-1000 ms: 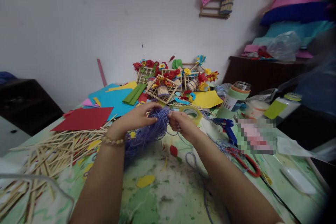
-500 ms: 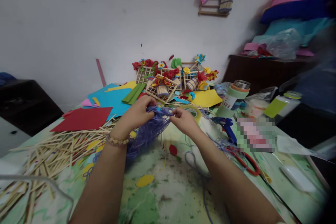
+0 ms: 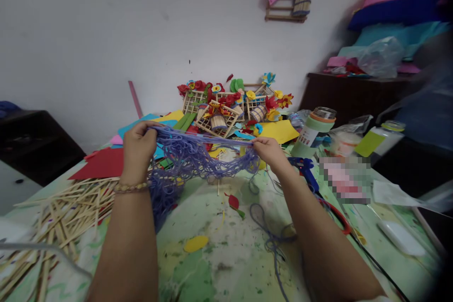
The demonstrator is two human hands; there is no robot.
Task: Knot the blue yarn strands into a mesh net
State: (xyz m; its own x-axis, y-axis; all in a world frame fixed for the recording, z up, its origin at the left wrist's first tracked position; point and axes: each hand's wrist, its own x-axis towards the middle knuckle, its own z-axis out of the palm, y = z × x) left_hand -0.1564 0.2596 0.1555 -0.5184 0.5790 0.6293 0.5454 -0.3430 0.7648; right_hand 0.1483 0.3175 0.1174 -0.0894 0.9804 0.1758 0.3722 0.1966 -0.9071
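A tangled bundle of purple yarn hangs above the table between my hands. My left hand is closed around its left end, with a thick clump drooping below the wrist. Pinched in my right hand is the other end, so the upper strands run taut while looser loops sag beneath. One loose length of the yarn trails across the table under my right forearm. Near the middle of the tabletop lie a red paper petal and a yellow paper oval.
Thin wooden sticks are heaped at left beside red paper. Stick lattices with paper flowers lean at the back. To the right are a bottle, a blue glue gun, red-handled scissors and a white case.
My hands have moved apart, the left one to the left and the right one to the right. Between them the bunched yarn has been stretched out.
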